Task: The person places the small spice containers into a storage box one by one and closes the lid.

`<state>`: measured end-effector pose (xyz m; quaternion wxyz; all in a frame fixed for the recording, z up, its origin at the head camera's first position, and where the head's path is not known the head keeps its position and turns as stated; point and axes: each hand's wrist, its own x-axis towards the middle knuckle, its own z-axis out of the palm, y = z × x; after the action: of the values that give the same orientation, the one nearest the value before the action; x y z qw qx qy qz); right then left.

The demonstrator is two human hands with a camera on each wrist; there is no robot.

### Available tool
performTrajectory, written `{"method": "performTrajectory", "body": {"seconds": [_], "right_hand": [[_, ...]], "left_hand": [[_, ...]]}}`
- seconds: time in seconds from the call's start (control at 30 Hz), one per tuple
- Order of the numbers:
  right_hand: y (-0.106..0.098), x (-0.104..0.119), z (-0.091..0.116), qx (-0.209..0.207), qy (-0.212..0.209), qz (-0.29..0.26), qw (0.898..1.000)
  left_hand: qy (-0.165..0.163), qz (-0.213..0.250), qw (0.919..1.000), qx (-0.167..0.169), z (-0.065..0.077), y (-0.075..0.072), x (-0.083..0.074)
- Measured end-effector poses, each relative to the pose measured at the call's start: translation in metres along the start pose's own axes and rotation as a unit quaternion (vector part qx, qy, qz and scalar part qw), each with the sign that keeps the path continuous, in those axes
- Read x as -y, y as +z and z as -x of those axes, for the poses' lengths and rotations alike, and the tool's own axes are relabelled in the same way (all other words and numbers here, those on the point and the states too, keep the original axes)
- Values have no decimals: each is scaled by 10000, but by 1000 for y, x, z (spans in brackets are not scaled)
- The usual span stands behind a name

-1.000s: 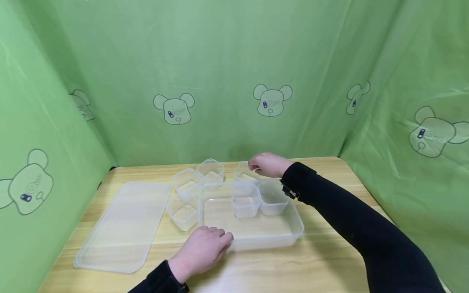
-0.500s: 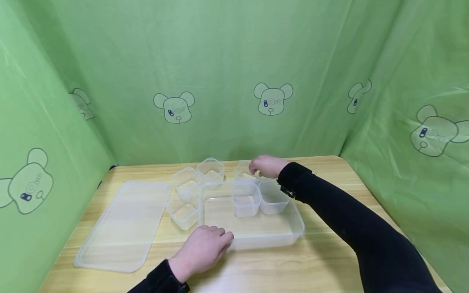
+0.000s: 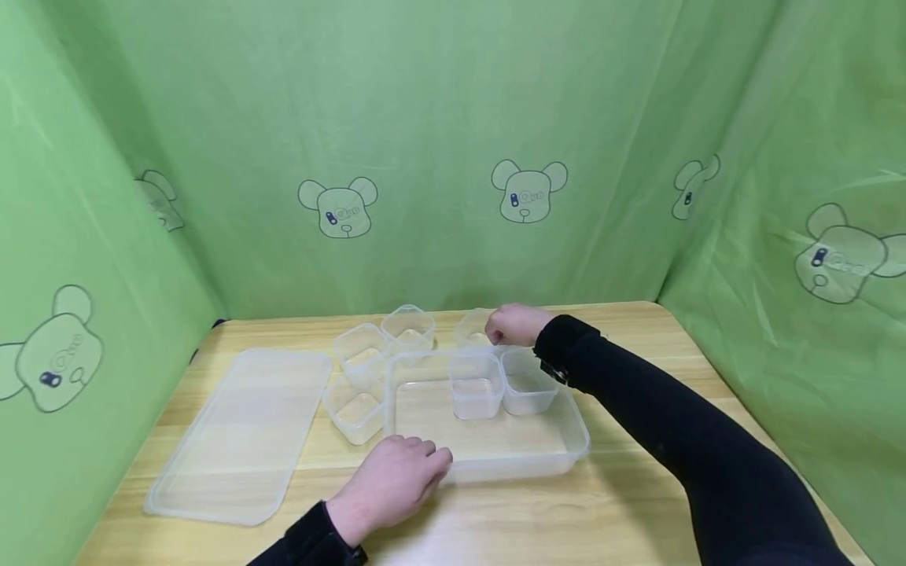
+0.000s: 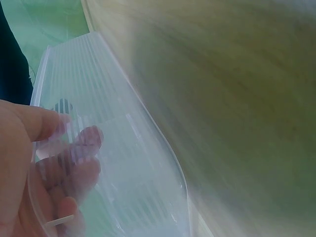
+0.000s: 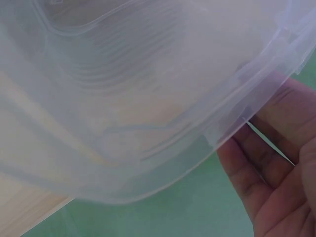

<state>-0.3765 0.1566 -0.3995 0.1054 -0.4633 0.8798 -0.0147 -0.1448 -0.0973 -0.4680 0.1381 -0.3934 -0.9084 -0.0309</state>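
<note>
A large clear rectangular plastic box (image 3: 510,468) stands on the table. My left hand (image 3: 392,481) grips its front wall; in the left wrist view the thumb is on one side and the fingers (image 4: 81,173) show through the plastic. Two small clear plastic containers, one in the middle (image 3: 476,405) and one beside it to the right (image 3: 529,402), stand upright inside the box. Behind the box, my right hand (image 3: 520,325) pinches the rim of another small container (image 3: 469,326). The right wrist view shows fingers (image 5: 247,173) at a clear plastic wall; the thumb is partly hidden.
Left of the box stand three more small containers: a near one (image 3: 354,417), a middle one (image 3: 359,346) and a far one (image 3: 408,326). A flat clear lid (image 3: 241,440) lies on the wooden table (image 3: 538,527) at the left. Green cloth (image 3: 439,259) hangs around the table.
My right hand has shifted slightly to the right and lower at the back container, its fingers closer together. The left hand and the box look unmoved.
</note>
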Motion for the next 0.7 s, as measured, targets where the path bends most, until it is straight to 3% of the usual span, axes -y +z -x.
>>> {"method": "performTrajectory", "body": {"seconds": [0.43,0.7], "right_hand": [[4,0,5,-391,-139,-141,9990],[8,-5,1,-179,42,-38,9998]], "left_hand": [[39,-5,10000,-51,0,0,1],[96,-72,9998,-167,0,1,0]]}}
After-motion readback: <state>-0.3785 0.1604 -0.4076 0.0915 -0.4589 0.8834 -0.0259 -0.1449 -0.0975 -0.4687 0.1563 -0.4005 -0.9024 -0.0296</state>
